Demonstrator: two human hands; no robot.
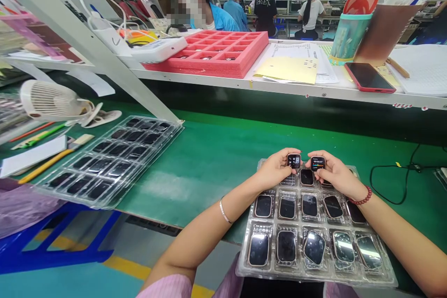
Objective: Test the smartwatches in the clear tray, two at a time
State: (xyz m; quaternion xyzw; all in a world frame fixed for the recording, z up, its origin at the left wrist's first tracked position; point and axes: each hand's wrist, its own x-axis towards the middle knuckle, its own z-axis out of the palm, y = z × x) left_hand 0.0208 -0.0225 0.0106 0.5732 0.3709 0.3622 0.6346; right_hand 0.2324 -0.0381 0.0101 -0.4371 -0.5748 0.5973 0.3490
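Observation:
Between its thumb and fingers my left hand (279, 167) grips a small square smartwatch (294, 161) whose lit screen shows icons. A second smartwatch (318, 163), its screen lit with digits and coloured lines, is pinched in my right hand (337, 174). Both are held side by side just above the far rows of a clear plastic tray (240, 265). Dark-screened watches sit in the tray's pockets, such as the watch (307, 177) right below my hands. Some lie tilted in their pockets, like the watch (314, 247) in the near row. My hands and forearms cover part of the far and right pockets.
Another clear tray (146, 167) of dark watch faces lies at the left, near a white fan (52, 100) and a brush (52, 165). A black cable (391, 167) curls at the right. The shelf ahead holds a red foam tray (240, 63), papers and a phone (370, 77).

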